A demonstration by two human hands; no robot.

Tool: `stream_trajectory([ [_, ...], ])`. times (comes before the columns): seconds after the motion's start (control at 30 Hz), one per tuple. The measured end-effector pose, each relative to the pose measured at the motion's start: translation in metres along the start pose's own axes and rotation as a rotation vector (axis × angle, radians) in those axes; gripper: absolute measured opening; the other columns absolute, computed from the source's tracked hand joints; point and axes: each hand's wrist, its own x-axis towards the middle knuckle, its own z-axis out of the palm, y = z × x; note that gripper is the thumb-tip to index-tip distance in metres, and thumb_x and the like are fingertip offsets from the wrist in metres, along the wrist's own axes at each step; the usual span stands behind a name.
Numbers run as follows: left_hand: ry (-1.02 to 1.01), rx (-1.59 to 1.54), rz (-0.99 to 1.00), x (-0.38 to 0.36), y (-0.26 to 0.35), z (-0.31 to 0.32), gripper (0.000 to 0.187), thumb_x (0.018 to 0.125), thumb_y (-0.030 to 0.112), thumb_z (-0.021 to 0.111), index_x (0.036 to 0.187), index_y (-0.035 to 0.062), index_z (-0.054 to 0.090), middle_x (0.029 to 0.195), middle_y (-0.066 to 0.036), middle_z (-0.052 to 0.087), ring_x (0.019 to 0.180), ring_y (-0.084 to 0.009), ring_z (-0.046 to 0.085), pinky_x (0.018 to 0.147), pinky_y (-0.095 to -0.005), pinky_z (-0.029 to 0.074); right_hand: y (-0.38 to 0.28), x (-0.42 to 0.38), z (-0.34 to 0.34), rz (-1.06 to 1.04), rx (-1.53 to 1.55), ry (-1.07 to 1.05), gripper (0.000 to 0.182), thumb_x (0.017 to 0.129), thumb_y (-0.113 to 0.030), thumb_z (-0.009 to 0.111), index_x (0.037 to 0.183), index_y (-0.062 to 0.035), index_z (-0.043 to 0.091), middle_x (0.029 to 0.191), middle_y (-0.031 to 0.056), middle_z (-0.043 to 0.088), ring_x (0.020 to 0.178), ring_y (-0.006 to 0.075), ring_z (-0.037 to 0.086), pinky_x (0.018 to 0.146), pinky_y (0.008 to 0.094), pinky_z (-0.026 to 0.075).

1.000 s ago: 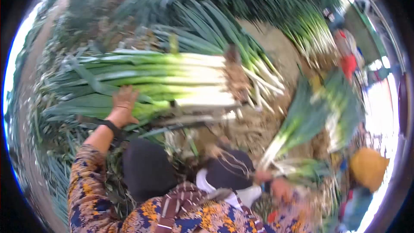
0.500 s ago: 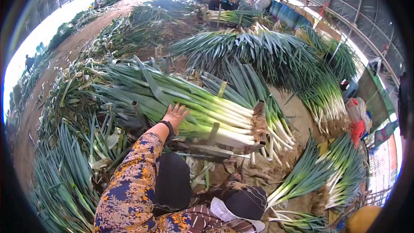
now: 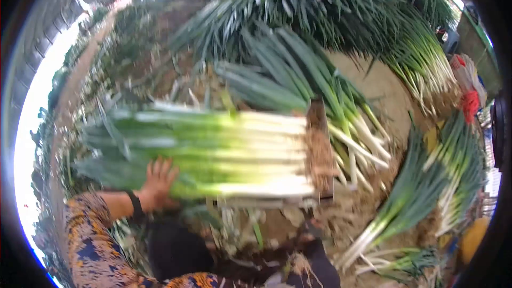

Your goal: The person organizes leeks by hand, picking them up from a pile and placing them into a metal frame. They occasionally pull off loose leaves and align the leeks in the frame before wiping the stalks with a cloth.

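A thick bundle of long green onions (image 3: 250, 152) lies across a low metal rack (image 3: 317, 108), its white ends and brown roots to the right against the upright end piece. My left hand (image 3: 159, 182) rests with fingers spread on the green leaves at the bundle's near left side. A dark band (image 3: 135, 205) circles that wrist, below a patterned sleeve (image 3: 88, 234). My right hand is out of view. Just behind the rack, looser green onions (image 3: 298, 72) lie on the ground with white stalks toward the right. The picture is smeared by motion.
A large heap of green onions (image 3: 320, 16) spreads across the back. More bunches (image 3: 405, 197) lie at the right on the soil, near a red and white bag (image 3: 469, 88). A yellow round object (image 3: 474, 240) sits at the lower right. Leaf scraps litter the left ground.
My view has tipped downward and turned. My left hand has shifted left along the leaves, away from the white stalks. The bundle now looks level across the view, and the person at the back is out of sight.
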Motion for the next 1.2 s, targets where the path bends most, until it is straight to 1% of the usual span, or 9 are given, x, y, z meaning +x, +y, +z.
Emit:
stream_trajectory([
  [0.4,-0.01,-0.039,0.041,0.0,0.009,-0.007,0.109,0.064,0.066,0.077,0.145,0.0058,0.036,0.152,-0.03,0.016,0.14,-0.0531,0.013,0.112,-0.0677,0.009,-0.027,0.037,-0.054,0.095,-0.039,-0.061,0.046,0.094,-0.042,0.053,0.09,-0.0008,0.073,0.085,0.0239,0.07,0.082,0.0383,0.068,0.08,0.05,0.05],
  [0.53,-0.004,-0.122,0.008,0.001,0.013,-0.017,0.107,0.068,0.06,0.077,0.149,0.0074,0.031,0.155,-0.028,0.016,0.142,-0.0528,0.012,0.113,-0.0667,0.008,-0.014,0.037,-0.055,0.102,-0.046,-0.016,0.046,0.094,-0.042,0.053,0.089,-0.0007,0.073,0.085,0.0239,0.07,0.082,0.0384,0.068,0.08,0.0502,0.05],
  [0.77,0.011,0.02,-0.08,0.001,0.023,-0.016,0.118,0.064,0.063,0.08,0.153,0.0108,0.024,0.159,-0.023,0.015,0.146,-0.0474,0.011,0.117,-0.0626,0.008,0.04,-0.016,-0.042,0.078,-0.071,0.054,0.046,0.094,-0.042,0.053,0.089,-0.0006,0.073,0.084,0.0241,0.069,0.081,0.0386,0.068,0.08,0.0505,0.05],
  [0.83,-0.04,0.084,-0.092,0.003,0.027,-0.037,0.122,0.062,0.065,0.08,0.155,0.0115,0.022,0.158,-0.022,0.021,0.146,-0.045,0.017,0.117,-0.0606,0.012,0.074,-0.043,-0.036,0.046,-0.088,0.077,0.047,0.094,-0.042,0.053,0.088,-0.0006,0.073,0.084,0.0241,0.069,0.081,0.0387,0.068,0.08,0.0506,0.05],
  [0.9,-0.052,0.152,-0.118,0.001,0.035,-0.05,0.123,0.058,0.063,0.083,0.153,0.0105,0.026,0.157,-0.021,0.025,0.145,-0.0421,0.022,0.116,-0.0581,0.019,0.114,-0.063,-0.029,-0.009,-0.121,0.108,0.047,0.095,-0.042,0.053,0.088,-0.0006,0.073,0.084,0.0241,0.069,0.081,0.0387,0.068,0.08,0.0506,0.05],
  [1.0,-0.044,0.103,-0.205,0.006,0.05,-0.057,0.12,0.06,0.055,0.084,0.154,0.0112,0.024,0.158,-0.017,0.024,0.148,-0.0359,0.019,0.118,-0.0577,0.016,0.13,-0.069,-0.052,-0.07,-0.142,0.208,0.047,0.095,-0.042,0.053,0.088,-0.0005,0.073,0.084,0.0242,0.069,0.081,0.0388,0.068,0.08,0.0508,0.05],
  [1.03,-0.037,0.043,-0.175,0.008,0.058,-0.063,0.119,0.063,0.053,0.084,0.155,0.0134,0.02,0.16,-0.016,0.02,0.149,-0.0351,0.017,0.118,-0.0574,0.014,0.112,-0.074,-0.073,0.005,0.025,0.199,0.047,0.095,-0.043,0.054,0.087,-0.0005,0.073,0.085,0.025,0.069,0.083,0.041,0.067,0.08,0.0516,0.049],
  [1.1,-0.059,0.001,-0.087,0.017,0.072,-0.075,0.117,0.066,0.052,0.083,0.156,0.0145,0.018,0.161,-0.015,0.018,0.149,-0.0335,0.016,0.12,-0.0545,0.013,0.129,-0.054,-0.072,-0.161,0.103,0.552,0.041,0.095,-0.036,0.058,0.099,0.0038,0.067,0.087,0.0261,0.068,0.081,0.0456,0.065,0.076,0.0497,0.05],
  [1.2,-0.064,0.008,0.014,0.038,0.096,-0.082,0.114,0.066,0.052,0.083,0.155,0.014,0.022,0.161,-0.013,0.017,0.149,-0.0324,0.016,0.121,-0.0535,0.014,0.086,-0.057,-0.12,0.058,0.511,0.41,0.033,0.095,-0.03,0.058,0.101,0.0024,0.065,0.092,0.0224,0.068,0.084,0.0379,0.066,0.075,0.0438,0.05],
])
